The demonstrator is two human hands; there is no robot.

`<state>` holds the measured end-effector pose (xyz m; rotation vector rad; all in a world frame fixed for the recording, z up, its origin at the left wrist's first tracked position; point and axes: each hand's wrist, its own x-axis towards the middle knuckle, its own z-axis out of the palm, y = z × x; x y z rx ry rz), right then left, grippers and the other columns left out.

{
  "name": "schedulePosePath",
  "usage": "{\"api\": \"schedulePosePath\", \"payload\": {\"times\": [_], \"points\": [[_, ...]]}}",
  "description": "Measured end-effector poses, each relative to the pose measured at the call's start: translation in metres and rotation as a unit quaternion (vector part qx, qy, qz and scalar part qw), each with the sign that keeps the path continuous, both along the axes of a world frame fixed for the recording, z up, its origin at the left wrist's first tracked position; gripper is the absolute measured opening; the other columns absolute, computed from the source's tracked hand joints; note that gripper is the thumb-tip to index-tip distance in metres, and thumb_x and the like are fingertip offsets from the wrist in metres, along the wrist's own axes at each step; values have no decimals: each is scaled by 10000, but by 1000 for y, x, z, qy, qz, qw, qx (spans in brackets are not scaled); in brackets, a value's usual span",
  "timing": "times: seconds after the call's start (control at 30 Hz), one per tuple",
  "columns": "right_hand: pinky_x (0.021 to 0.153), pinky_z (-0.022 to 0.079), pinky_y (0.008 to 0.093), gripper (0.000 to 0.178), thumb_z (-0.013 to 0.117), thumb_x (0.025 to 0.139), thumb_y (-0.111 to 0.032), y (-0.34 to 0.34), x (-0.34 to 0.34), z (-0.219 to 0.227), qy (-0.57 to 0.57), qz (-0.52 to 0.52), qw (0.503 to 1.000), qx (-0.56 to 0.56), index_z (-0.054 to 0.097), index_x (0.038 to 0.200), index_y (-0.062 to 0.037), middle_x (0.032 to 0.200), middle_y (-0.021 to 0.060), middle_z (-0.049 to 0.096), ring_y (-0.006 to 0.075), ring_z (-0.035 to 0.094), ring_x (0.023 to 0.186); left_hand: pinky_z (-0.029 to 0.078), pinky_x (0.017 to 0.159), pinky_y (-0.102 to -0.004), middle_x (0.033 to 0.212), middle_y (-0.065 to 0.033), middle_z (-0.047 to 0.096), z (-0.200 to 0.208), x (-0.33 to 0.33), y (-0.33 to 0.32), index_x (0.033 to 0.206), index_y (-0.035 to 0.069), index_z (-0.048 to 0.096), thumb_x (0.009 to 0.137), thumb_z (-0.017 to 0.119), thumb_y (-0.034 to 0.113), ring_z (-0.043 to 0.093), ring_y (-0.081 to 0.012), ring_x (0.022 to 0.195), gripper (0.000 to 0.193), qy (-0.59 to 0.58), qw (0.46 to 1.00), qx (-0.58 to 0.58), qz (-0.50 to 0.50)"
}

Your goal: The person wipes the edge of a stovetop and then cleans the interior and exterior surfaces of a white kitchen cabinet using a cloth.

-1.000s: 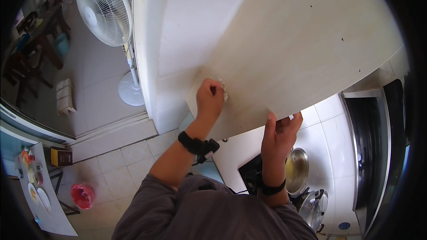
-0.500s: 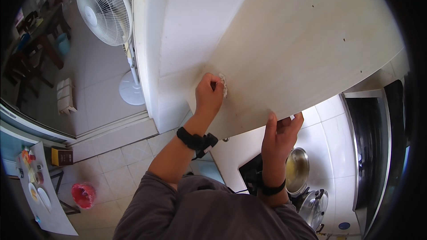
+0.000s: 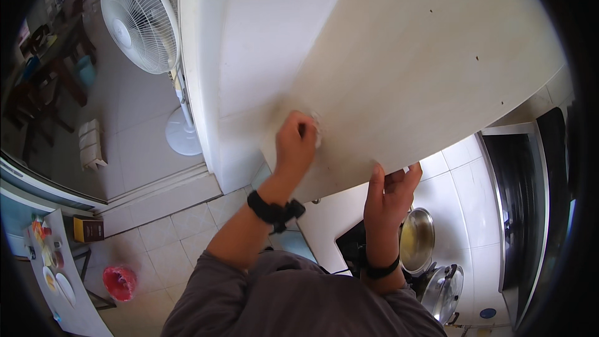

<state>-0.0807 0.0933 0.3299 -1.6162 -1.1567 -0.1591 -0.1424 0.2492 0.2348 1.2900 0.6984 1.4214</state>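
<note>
My left hand (image 3: 296, 143) is closed on a crumpled white tissue (image 3: 317, 129) and presses it against a large cream panel (image 3: 412, 75), close to the panel's left end. The hand is slightly smeared by motion, and most of the tissue is hidden behind the fingers. At the panel's near lower edge, my right hand (image 3: 388, 201) grips the rim, its thumb resting on the face and the other fingers bent at the edge. Several small dark specks dot the panel farther right.
Below my right hand stand an open metal pot (image 3: 416, 241) and a lidded pot (image 3: 444, 293) by the white tiled wall. To the left are a white standing fan (image 3: 140, 22) beyond a doorway, a red bin (image 3: 119, 283) and a small table (image 3: 81, 302) with dishes.
My left hand has slid a little down the panel with the tissue. The right hand keeps its place on the edge. The whole view has shifted slightly.
</note>
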Motion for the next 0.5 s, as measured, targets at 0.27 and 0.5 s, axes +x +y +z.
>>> {"api": "schedulePosePath", "payload": {"times": [0.27, 0.5], "points": [[788, 541, 292, 521, 602, 921, -10, -2, -1, 1, 3, -12, 1000, 8, 317, 1348, 76, 976, 176, 654, 173, 664, 890, 471, 607, -283, 754, -79, 577, 3, 2, -57, 839, 43, 525, 883, 589, -7, 572, -152, 644, 92, -43, 996, 8, -80], [802, 537, 297, 517, 589, 923, 7, -2, 0, 2, -5, 1, 1000, -7, 311, 1353, 77, 992, 183, 656, 188, 668, 920, 460, 576, -243, 765, -37, 601, -1, -2, 7, 866, 36, 527, 929, 553, 8, 556, -94, 645, 74, -80, 993, -55, -60]]}}
